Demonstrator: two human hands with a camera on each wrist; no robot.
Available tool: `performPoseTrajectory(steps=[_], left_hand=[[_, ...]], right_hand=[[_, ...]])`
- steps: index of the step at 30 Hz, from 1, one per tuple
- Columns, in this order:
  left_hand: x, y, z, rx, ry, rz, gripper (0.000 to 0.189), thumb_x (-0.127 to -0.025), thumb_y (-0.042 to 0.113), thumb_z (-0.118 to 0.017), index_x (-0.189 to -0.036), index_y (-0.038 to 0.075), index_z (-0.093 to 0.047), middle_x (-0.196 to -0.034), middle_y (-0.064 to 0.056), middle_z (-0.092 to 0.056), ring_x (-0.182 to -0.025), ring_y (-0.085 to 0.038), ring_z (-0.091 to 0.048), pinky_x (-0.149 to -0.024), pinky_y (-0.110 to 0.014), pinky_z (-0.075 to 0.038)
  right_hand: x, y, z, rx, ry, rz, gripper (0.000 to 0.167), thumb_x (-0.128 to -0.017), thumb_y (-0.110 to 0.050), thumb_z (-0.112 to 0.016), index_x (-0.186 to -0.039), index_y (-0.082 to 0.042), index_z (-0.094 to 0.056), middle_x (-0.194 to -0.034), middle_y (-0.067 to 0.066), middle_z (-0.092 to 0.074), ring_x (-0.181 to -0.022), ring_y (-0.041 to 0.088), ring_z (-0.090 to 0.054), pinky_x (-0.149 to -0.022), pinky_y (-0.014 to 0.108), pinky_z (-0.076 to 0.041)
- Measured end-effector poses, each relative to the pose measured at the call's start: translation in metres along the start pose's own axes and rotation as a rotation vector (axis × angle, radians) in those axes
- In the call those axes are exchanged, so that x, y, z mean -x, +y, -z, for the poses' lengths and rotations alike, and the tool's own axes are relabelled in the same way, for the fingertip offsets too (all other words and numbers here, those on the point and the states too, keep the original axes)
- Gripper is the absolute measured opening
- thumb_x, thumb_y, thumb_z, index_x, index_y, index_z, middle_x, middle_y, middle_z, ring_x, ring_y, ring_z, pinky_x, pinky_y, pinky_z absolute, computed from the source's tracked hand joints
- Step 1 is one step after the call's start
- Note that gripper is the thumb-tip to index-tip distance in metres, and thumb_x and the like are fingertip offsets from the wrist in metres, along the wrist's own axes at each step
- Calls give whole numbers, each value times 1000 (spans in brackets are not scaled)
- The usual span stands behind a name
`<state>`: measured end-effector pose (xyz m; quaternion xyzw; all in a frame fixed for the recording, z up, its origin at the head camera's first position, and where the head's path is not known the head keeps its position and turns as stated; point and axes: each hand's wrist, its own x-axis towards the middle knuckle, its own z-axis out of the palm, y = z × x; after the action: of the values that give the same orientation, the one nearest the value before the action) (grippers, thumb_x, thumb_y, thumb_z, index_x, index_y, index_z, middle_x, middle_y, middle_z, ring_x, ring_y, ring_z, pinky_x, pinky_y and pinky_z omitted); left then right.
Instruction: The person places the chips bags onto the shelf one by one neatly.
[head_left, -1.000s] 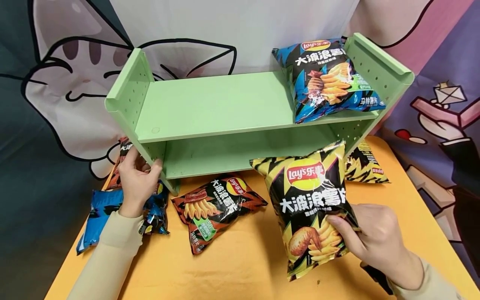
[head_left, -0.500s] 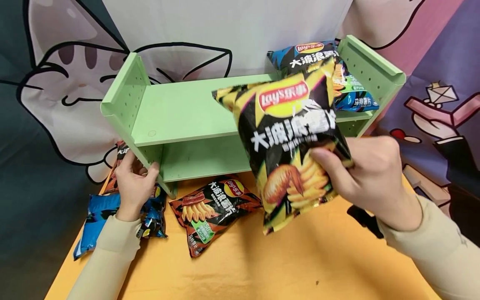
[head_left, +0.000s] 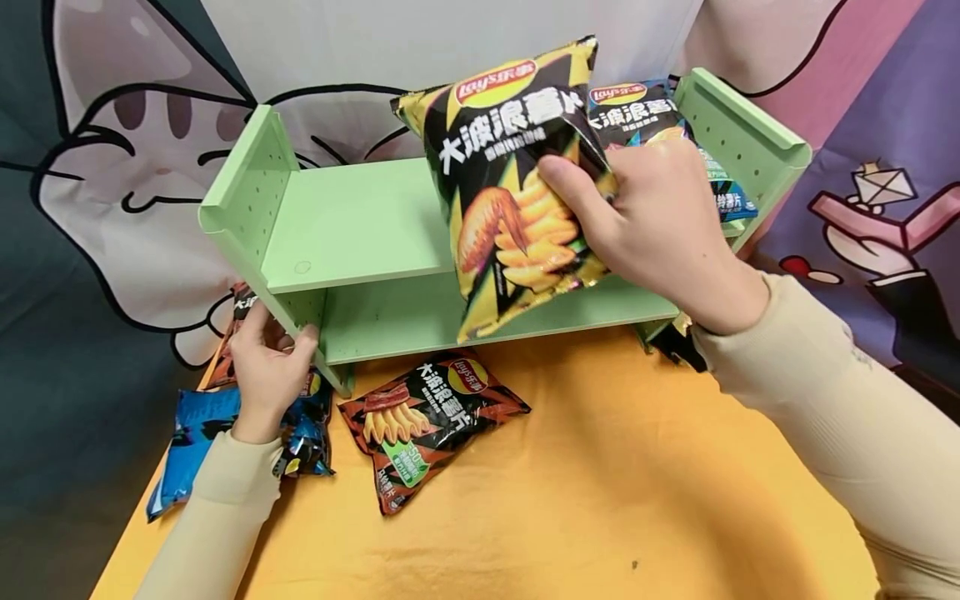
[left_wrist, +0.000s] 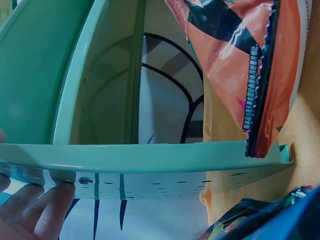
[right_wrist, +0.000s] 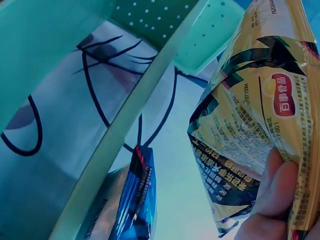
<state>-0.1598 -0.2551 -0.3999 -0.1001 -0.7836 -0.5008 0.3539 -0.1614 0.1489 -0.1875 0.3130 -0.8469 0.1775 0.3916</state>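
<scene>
My right hand (head_left: 667, 225) grips a black and yellow bag of potato chips (head_left: 517, 200) by its right edge, thumb on the front. The bag hangs in the air before the upper board of a green two-tier shelf (head_left: 352, 217). In the right wrist view, fingers (right_wrist: 275, 195) press into the back of the yellow chip bag (right_wrist: 240, 130). My left hand (head_left: 270, 367) holds the shelf's left side panel; its fingertips (left_wrist: 60, 200) lie along that panel in the left wrist view. A blue chip bag (head_left: 637, 112) leans at the upper board's right end, partly covered by my right hand.
A red-brown chip bag (head_left: 435, 425) lies on the orange tablecloth (head_left: 600, 467) before the shelf. Another blue bag (head_left: 195, 442) lies at the left beside my forearm, with a red bag (head_left: 225, 362) behind it. A printed cloth (head_left: 150, 217) hangs behind the shelf.
My right hand has lifted the black and yellow chip bag up and to the left, from above the table to before the upper board. The left hand stays on the side panel.
</scene>
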Motion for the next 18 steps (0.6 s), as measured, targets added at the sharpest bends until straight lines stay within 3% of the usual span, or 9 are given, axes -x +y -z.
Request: performPoseTrajectory(steps=[6,10,15,18], left_hand=[[0,1,1,-5,-1,-6,56,-85,-1,-64,-136,22,-69,-110,-23,-74,-72,5,-66,-58,-9,-47],[1,5,1,-2,3,3,55,-84,-4,-64,-135,17,-69,-109,-26,-74,-71,7,-65,-58,-9,-47],[1,6,0,22,1,8,56,-84,-6,-64,-136,13,-68,-113,-28,-72,-80,4,-70,-66,-8,-52],[1,2,1,31,-3,3,56,-84,-4,-64,-136,17,-69,-115,-26,-73,-84,1,-72,-68,-9,-54]], right_hand=[[-26,2,-18,20,-56,-126,69,-105,-44,-55,-49,-14,-27,-47,1,-23,-43,24,-32,-48,38,-20],[-38,5,-29,11,-168,-219,68,-106,-49,-50,-51,-14,-30,-49,0,-24,-46,24,-32,-52,38,-22],[-44,9,-41,11,-283,-310,70,-106,-56,-44,-52,-12,-35,-48,0,-26,-46,25,-34,-52,37,-24],[-46,10,-47,10,-330,-346,71,-106,-58,-42,-53,-12,-36,-48,0,-26,-44,24,-34,-50,35,-24]])
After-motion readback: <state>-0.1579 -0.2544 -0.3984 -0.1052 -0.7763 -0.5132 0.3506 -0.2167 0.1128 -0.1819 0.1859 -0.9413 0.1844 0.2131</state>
